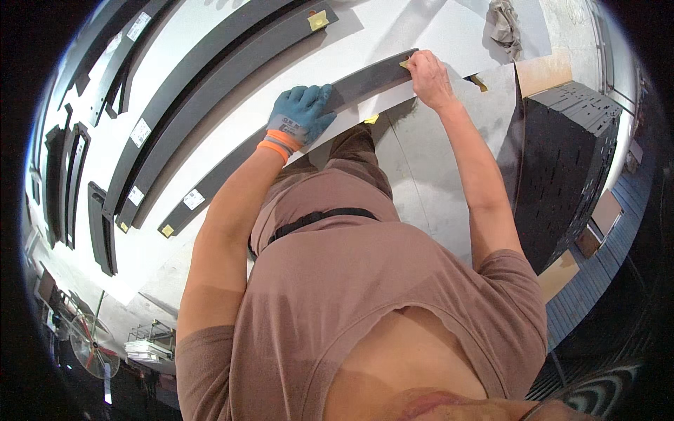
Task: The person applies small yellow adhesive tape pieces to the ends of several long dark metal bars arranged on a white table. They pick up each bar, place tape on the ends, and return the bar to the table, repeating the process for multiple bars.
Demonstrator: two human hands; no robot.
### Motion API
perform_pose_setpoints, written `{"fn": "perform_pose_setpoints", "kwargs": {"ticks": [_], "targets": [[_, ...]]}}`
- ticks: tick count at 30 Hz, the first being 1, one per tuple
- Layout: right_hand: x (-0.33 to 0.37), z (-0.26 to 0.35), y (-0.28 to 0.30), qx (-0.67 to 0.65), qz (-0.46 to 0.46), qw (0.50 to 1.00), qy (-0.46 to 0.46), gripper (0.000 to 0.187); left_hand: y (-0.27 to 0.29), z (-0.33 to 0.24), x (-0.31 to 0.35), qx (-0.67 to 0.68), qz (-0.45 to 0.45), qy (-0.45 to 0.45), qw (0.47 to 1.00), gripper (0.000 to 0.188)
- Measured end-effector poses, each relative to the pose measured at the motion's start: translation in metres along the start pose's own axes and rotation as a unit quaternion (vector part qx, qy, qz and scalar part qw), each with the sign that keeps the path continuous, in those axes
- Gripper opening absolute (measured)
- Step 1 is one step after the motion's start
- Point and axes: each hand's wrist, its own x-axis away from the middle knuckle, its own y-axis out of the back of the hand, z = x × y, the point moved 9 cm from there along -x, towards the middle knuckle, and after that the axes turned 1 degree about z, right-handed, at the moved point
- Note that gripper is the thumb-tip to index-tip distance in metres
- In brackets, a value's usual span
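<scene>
along the white table's (pixel 232 128) near edge lies a dark bar (pixel 372 81); the gloved left hand (pixel 300 112) rests across it, fingers slightly apart. the bare right hand (pixel 430 78) seems to pinch a yellow tab (pixel 404 64), apparently unfinished, at its right end; a yellow patch (pixel 166 230) already marks the left. beyond, a longer bar (pixel 270 51) has both ends marked.

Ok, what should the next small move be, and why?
Probably press the yellow tab flat: the right hand has its fingertips there, at the dark bar's right end, while the gloved left hand lies across the bar.
</scene>
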Motion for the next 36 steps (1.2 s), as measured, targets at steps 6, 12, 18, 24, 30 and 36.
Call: {"fn": "perform_pose_setpoints", "kwargs": {"ticks": [6,12,18,24,30,36], "targets": [[-0.002,-0.007,0.001,-0.032,0.007,0.999,-0.043,0.008,-0.002,0.002,0.002,-0.004,-0.010,0.003,1.000,0.063],[0.003,-0.019,0.000,-0.067,-0.010,0.994,-0.091,0.010,-0.002,0.002,0.001,0.005,-0.003,0.013,1.000,0.064],[0.017,-0.028,0.000,-0.105,-0.080,0.981,-0.143,0.013,0.001,0.002,0.002,0.013,-0.028,0.005,1.000,0.063],[0.034,-0.047,-0.006,-0.183,-0.138,0.942,-0.245,0.018,0.001,0.001,0.000,0.003,-0.029,0.006,1.000,0.064],[0.053,-0.063,-0.020,-0.273,-0.204,0.880,-0.330,0.021,0.002,-0.001,0.000,-0.006,-0.027,-0.001,1.000,0.064],[0.071,-0.073,-0.043,-0.444,-0.265,0.761,-0.391,0.021,0.003,-0.001,0.000,-0.010,-0.042,-0.008,0.999,0.063]]}}
